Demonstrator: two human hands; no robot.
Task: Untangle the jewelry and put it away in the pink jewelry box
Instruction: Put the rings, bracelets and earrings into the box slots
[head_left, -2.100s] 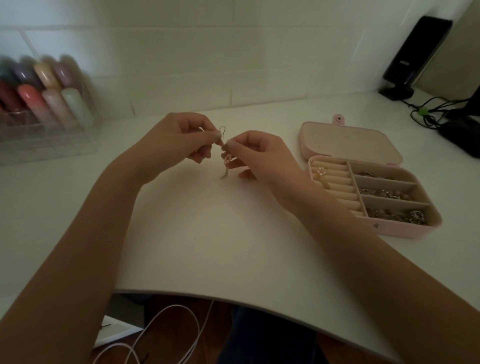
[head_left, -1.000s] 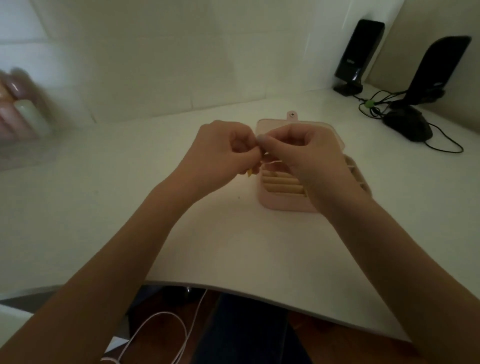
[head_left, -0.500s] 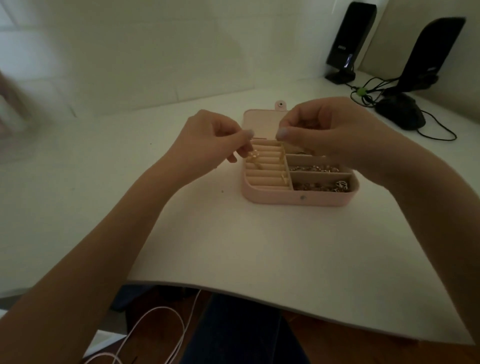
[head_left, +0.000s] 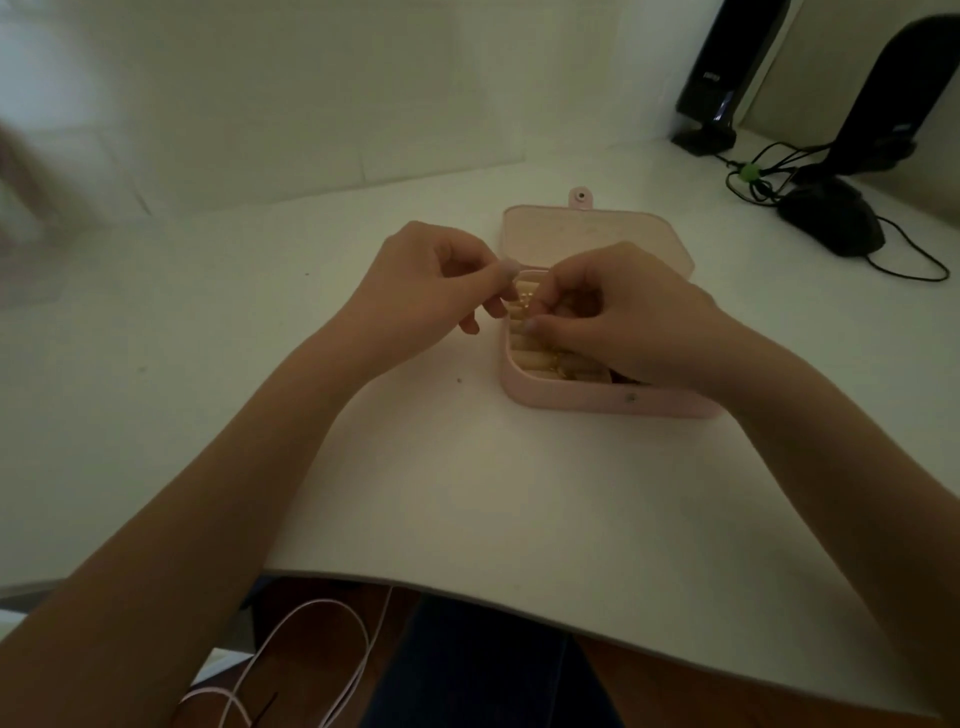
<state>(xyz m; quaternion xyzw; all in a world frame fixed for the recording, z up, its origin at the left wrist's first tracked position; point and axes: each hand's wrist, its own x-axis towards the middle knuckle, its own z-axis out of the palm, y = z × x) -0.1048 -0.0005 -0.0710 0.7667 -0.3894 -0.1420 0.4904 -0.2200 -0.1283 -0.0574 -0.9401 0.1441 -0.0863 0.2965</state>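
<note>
The pink jewelry box (head_left: 566, 400) lies open on the white desk, its lid (head_left: 592, 228) flat behind it. Cream ring rolls (head_left: 524, 358) fill its left part; my right hand hides the compartments on the right. My left hand (head_left: 431, 283) hovers at the box's left rim, thumb and forefinger pinched. My right hand (head_left: 623, 312) reaches down over the box, fingertips pressed on a small gold piece of jewelry (head_left: 525, 301) at the ring rolls. Whether my left hand also touches the piece is too small to tell.
Two black speakers (head_left: 709, 78) stand at the back right, with a black mouse (head_left: 831, 221) and tangled cables (head_left: 753, 171) in front of them. The desk's front edge curves near me; white cords (head_left: 311, 649) hang below it. A tiled wall rises behind.
My view swung right and the box now lies centred under my hands. Both hands carried the gold piece from mid-air over the desk to the box; my right hand has come down onto the ring rolls.
</note>
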